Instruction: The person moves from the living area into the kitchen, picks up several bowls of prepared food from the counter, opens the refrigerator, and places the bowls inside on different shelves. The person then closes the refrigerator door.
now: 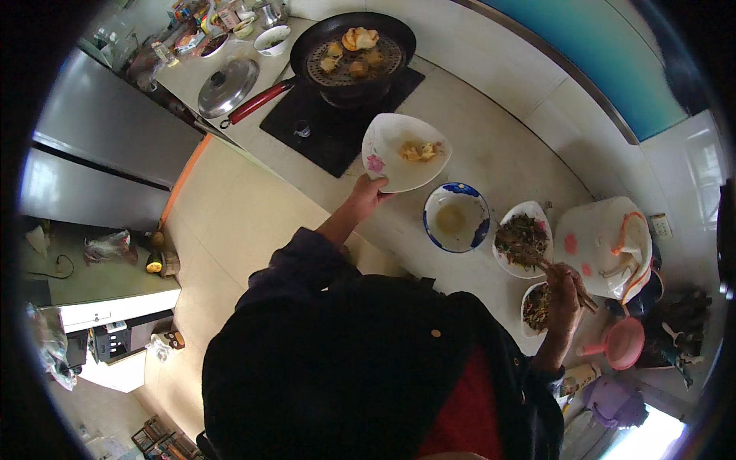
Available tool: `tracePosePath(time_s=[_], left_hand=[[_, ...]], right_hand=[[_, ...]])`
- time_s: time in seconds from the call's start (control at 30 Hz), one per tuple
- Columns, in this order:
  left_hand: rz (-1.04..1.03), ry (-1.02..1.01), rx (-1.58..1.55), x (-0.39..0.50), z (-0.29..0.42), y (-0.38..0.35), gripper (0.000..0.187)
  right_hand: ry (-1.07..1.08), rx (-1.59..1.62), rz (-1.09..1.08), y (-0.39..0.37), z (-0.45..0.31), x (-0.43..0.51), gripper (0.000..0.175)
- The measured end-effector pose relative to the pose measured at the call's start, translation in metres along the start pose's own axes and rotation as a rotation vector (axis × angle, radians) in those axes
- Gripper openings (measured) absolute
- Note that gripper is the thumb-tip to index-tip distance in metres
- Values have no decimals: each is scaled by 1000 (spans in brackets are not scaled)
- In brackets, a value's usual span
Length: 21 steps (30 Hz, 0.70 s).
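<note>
My left hand (369, 197) grips the rim of a white floral dish (397, 129), held up over the counter. Some pale yellow food (420, 151) lies in that dish. With my right hand (564, 290) I hold chopsticks (537, 261), their tips in the dark chopped greens (520, 236) on a white plate (503, 261). A smaller white bowl of chopped food (536, 307) sits beside my right wrist, partly hidden by it. Between my hands stands a blue-and-white bowl (451, 221) with a little cloudy liquid in the bottom.
A black wok (299, 57) with browned pieces of food stands on the black cooktop (339, 152), its red handle (261, 103) pointing toward the counter edge. Nearby lies a metal lid (230, 92). At right are a large white plastic bag (592, 247) and a pink dipper (625, 343).
</note>
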<state>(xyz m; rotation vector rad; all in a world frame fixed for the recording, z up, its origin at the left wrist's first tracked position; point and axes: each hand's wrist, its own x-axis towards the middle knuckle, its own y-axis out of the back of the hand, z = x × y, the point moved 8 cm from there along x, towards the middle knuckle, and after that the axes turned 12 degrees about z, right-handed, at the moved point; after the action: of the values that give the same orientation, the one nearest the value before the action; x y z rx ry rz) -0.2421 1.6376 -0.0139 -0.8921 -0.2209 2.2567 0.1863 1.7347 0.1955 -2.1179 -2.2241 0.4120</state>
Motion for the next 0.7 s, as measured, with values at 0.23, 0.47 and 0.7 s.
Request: tracePosePath(time_s=[0.23, 0.47, 0.7], left_hand=[[-214, -14, 0, -61, 107, 11, 35], [-295, -451, 384, -51, 259, 58, 38], [-201, -147, 339, -4, 331, 103, 41]], right_hand=[[407, -106, -311, -177, -4, -13, 19], [423, -45, -338, -357, 18, -35, 18], [439, -122, -461, -484, 53, -44, 18]])
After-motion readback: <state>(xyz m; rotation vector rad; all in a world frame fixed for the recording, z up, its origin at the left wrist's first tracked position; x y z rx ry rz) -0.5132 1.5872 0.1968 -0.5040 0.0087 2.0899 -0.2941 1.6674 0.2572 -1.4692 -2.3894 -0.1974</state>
